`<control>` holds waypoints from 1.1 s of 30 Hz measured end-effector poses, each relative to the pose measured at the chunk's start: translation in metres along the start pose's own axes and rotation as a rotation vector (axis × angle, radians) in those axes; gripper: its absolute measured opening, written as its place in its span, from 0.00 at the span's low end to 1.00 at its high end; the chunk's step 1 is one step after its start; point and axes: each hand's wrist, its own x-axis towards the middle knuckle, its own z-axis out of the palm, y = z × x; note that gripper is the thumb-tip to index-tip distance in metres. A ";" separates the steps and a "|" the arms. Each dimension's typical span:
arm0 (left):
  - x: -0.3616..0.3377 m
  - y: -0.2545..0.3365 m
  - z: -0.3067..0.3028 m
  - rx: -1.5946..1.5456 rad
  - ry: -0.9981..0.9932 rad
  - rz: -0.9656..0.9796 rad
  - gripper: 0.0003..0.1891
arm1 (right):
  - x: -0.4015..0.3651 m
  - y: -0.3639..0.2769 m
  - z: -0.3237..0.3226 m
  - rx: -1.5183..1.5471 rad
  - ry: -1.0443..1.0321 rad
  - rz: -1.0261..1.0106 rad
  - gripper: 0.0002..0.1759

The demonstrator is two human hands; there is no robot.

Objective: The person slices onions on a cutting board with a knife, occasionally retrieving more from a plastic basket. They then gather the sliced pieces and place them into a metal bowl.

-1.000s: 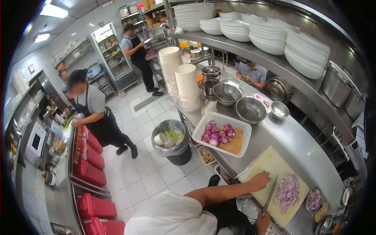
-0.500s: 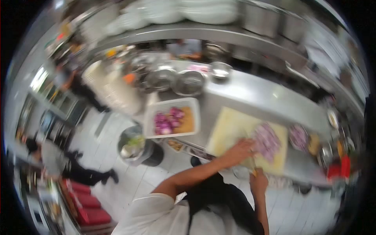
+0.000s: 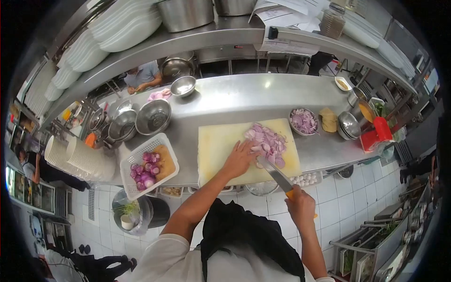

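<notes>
White basket, steel bowls, stacked plates

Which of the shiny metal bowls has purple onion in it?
The small bowl just right of the cutting board: it is full of purple onion slices. The big bowls on the left and the stacked bowls beside it look empty.

Steel counter, steel shelf above, white tiled floor.

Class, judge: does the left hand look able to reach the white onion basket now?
Probably yes: the left hand lies flat on the cutting board, with only bare board and counter between it and the basket.
</notes>
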 end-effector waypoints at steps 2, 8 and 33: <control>0.004 -0.006 -0.006 -0.074 0.045 -0.010 0.37 | -0.015 0.001 -0.017 -0.003 0.001 0.037 0.23; -0.020 -0.027 -0.017 -0.214 0.208 -0.269 0.31 | -0.042 -0.014 -0.015 0.314 -0.119 0.272 0.20; -0.066 -0.006 -0.027 -0.343 0.219 -0.379 0.19 | 0.000 -0.046 0.079 0.273 -0.277 -0.024 0.16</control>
